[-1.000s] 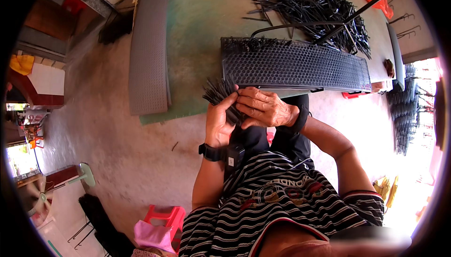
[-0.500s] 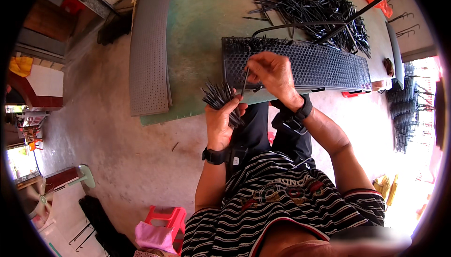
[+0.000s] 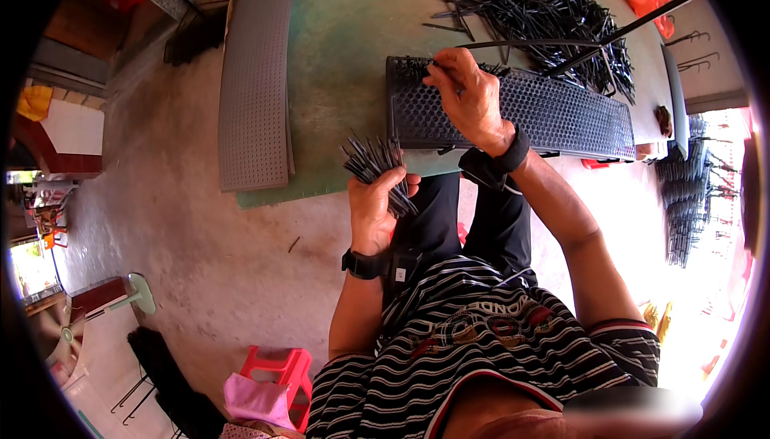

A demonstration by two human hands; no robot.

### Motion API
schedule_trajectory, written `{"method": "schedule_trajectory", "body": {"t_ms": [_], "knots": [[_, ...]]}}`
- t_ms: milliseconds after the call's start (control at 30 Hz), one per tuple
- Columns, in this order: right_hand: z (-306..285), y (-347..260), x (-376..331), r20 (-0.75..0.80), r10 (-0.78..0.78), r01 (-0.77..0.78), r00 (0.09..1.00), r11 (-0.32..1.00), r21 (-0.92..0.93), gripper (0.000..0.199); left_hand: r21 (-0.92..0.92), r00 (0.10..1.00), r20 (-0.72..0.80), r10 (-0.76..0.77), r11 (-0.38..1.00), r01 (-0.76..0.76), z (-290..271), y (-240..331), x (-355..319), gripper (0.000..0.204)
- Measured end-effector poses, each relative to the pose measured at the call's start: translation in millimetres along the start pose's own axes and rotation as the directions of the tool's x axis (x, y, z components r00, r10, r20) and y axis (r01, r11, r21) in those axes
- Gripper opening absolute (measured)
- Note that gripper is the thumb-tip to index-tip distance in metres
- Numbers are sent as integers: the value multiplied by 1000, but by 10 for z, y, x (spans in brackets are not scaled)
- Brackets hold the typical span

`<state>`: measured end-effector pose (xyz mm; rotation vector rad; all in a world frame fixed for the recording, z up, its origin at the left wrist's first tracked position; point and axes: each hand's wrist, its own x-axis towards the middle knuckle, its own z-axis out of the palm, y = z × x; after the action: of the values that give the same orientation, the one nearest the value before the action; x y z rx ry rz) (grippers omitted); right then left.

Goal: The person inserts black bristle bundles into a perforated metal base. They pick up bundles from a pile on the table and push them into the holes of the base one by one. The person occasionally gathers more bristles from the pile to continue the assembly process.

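Observation:
My left hand is closed around a bundle of thin black sticks, which fan out above the thumb, in front of the green table's near edge. My right hand is pinched at the far left part of a black perforated panel with rows of round holes. A dark bit shows at its fingertips; most of that stick is hidden by the fingers. Short black stick ends stand in a row along the panel's far edge, on both sides of the fingers.
A large pile of loose black sticks lies on the green table behind the panel. A black metal bar slants over it. Grey perforated sheets lie at the table's left. A pink-red stool stands on the floor.
My right hand has moved from just above the bundle, where it pinched one stick, away to the panel's far left part. The left hand still holds the bundle in nearly the same place.

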<state>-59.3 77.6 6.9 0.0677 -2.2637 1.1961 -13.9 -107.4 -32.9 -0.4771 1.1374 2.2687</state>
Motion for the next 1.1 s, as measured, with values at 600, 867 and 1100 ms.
{"method": "schedule_trajectory", "body": {"t_ms": [600, 867, 1100], "knots": [[-114, -210, -181, 506, 462, -558, 728, 828, 46, 19, -19, 998, 56, -6, 1000, 7, 141, 19, 2, 24], [-65, -242, -28, 9, 252, -248, 968, 945, 214, 20, -84, 988, 135, -80, 992, 91, 49, -39, 47, 31], [104, -93, -35, -1, 100, -99, 995, 992, 80, 21, 64, 979, 159, -128, 991, 119, -1, 0, -29, 30]]}}
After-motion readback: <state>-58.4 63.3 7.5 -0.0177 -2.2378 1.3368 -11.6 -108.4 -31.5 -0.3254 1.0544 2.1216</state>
